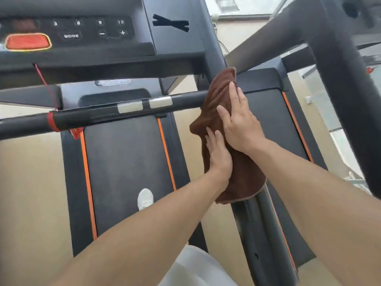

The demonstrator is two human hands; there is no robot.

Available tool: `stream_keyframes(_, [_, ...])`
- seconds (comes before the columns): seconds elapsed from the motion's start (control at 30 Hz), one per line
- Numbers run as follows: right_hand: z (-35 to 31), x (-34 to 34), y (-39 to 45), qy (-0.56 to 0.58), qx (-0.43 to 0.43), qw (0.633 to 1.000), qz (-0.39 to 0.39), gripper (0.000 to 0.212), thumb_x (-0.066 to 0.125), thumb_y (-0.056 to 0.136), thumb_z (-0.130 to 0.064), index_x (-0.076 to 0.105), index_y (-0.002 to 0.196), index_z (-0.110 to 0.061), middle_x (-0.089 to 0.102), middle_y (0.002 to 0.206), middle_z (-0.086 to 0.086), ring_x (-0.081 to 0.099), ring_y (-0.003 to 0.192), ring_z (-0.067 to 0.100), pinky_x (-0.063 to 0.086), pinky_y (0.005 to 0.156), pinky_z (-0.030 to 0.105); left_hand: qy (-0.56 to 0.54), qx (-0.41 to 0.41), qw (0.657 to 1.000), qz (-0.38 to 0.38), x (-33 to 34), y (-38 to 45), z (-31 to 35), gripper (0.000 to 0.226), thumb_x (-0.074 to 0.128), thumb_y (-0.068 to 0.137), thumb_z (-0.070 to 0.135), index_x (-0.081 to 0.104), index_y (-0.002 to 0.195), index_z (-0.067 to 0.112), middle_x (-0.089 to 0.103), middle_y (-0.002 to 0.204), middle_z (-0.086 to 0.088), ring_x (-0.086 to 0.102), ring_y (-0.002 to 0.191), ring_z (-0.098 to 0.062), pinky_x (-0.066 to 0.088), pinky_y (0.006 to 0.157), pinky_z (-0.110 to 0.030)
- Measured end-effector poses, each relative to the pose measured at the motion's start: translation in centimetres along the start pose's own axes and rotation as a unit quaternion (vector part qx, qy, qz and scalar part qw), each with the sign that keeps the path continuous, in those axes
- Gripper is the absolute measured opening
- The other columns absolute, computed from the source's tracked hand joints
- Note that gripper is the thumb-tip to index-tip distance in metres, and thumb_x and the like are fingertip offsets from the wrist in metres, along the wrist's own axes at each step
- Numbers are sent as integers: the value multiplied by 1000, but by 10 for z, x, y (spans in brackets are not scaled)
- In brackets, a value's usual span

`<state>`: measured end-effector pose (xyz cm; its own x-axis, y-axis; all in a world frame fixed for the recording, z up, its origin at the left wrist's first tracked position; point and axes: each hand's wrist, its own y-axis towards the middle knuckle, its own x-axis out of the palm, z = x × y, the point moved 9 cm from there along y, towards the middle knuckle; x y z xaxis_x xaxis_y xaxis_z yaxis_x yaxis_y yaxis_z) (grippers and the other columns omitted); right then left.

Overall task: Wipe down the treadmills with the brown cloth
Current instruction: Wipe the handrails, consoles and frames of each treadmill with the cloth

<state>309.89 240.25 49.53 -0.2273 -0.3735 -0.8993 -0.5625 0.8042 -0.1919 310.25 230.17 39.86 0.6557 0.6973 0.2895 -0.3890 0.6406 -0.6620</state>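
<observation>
The floor [31,182] is smooth and pale beige. Daylight comes through a window [237,5] at the upper right. Glass panels [321,96] stand along the right side.

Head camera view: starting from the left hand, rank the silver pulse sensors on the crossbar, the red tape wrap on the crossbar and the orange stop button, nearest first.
1. Silver pulse sensors, mid-crossbar, just up-left of the left hand.
2. Red tape wrap, at the crossbar's left end.
3. Orange stop button, on the console, top left.

bare forearms [156,230], white shoe [145,198], pale trousers [193,267]
</observation>
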Motion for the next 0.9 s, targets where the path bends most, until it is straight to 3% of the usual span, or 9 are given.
stream_keyframes(0.1, [-19,-3,41,-26,-21,999,10,60,27,108,-49,2,162,-38,-2,171,-6,32,147,30,36,112,52,-17,12,1000,2,-1,33,19,71,23,98,72,4,161,45,10,171,14,11,157,-11,10,129,-46])
stream_keyframes(0.17, [-34,-3,61,-53,-63,996,13,56,29,109,-43,10,162,-39,-6,171,-9,17,154,28,32,115,53,-22,5,1000,-2,-1,47,24,87,28,81,86,10,158,52,20,168,15,20,155,-11,16,128,-46])
stream_keyframes(0.27, [-53,-3,84,-122,-144,982,-1,51,36,109,-29,31,160,-31,1,171,-9,-4,157,32,19,124,48,-23,-14,999,-23,-3,55,24,86,31,74,92,17,153,61,30,164,18,29,151,-10,22,126,-47])
stream_keyframes(0.37, [-62,-3,98,-149,-198,969,-13,48,40,106,-23,45,153,-28,9,170,-11,-10,157,32,5,128,46,-8,-4,999,-48,-2,55,32,89,27,75,93,13,156,57,28,164,19,28,151,-10,21,126,-46])
stream_keyframes(0.5, [-65,-5,103,-119,-197,973,-20,47,41,105,-23,51,149,-31,12,169,-15,-9,157,25,4,128,49,33,-12,998,-50,-3,58,38,100,20,69,95,10,158,51,23,168,12,23,154,-14,18,127,-47])
stream_keyframes(0.63, [-50,-9,89,-28,-100,995,-8,48,41,104,-37,42,151,-46,8,167,-26,-1,157,13,18,125,44,47,-19,996,-72,-6,47,41,94,22,71,92,7,156,56,23,168,9,26,154,-19,21,125,-50])
stream_keyframes(0.73, [-25,-7,53,36,-26,999,-16,60,44,102,-53,20,157,-52,3,169,-21,22,153,17,27,121,48,64,-9,994,-85,-5,19,28,77,24,89,82,-3,156,56,17,170,9,27,153,-21,26,124,-51])
stream_keyframes(0.83, [11,-3,0,131,40,990,-27,77,52,98,-61,10,161,-45,29,166,-6,38,145,18,32,117,36,72,-16,993,-93,-3,-20,-8,71,24,95,78,-9,155,57,6,171,16,24,154,-21,29,123,-53])
stream_keyframes(0.9, [37,5,-40,189,73,978,-42,78,52,95,-65,14,160,-44,44,157,-5,47,136,18,35,110,31,79,-1,993,-92,-1,-47,-31,69,26,98,74,-10,154,57,1,170,18,21,155,-19,28,123,-53])
